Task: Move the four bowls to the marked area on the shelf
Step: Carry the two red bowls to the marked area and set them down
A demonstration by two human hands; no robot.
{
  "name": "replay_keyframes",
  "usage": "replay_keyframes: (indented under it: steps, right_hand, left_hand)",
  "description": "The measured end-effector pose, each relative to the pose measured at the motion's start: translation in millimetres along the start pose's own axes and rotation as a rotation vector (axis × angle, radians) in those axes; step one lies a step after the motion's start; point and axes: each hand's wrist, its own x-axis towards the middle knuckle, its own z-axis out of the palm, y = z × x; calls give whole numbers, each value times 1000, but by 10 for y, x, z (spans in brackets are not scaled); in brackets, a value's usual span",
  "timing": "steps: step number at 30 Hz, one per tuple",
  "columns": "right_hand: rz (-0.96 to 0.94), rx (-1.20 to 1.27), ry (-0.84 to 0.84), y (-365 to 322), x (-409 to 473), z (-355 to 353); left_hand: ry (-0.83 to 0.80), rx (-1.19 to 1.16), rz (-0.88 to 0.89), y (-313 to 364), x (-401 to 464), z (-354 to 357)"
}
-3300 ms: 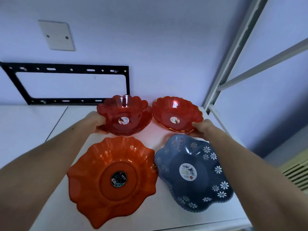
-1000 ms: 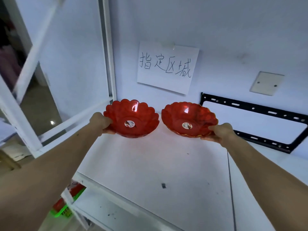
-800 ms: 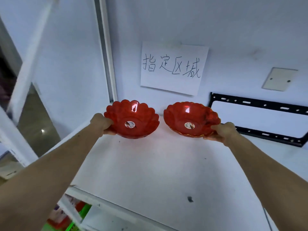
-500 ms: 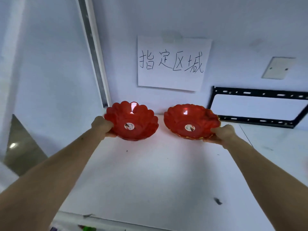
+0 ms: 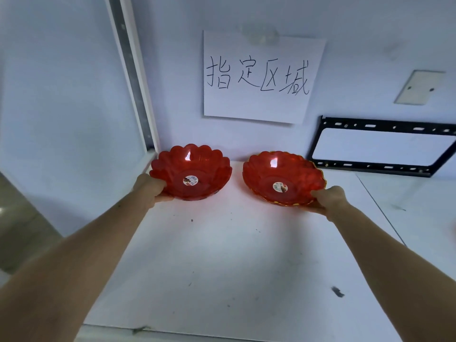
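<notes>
Paper sign [image 5: 262, 76] on the wall reads 指定区域. Left hand [image 5: 150, 187] grips one red bowl's [image 5: 191, 172] rim, right hand [image 5: 329, 198] another bowl's [image 5: 282, 178]; both centre stickers are unreadable.

fingers [image 5: 164, 199] partly hidden under bowls [image 5: 191, 171]

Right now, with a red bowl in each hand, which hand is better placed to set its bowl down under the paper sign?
Left. The left hand holds its red bowl level, low over the shelf. The right hand's gold-rimmed bowl is tilted.
</notes>
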Motion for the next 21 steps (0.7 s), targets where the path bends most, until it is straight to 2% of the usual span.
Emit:
replay_keyframes:
  steps: [6,10,13,15,18,21]
  right_hand:
    - [8,24,35,63,64,34]
    - [-21,-45,-4,74,37,0]
    - [-40,-134,3,53,-34,-112]
    - [-90,-294,69,43,-96,-249]
    - [-220,-685,205,61,-209,-523]
    - [-301,-937,326,121,-321,-873]
  left_hand:
    - [-17,147,1,34,-8,0]
    - [9,398,10,43,7,-18]
    - [127,753,161,110,18,-91]
    - [186,948,289,218,-3,-95]
    - [206,1048,449,409,-92,40]
    - [189,1154,625,578,-314,365]
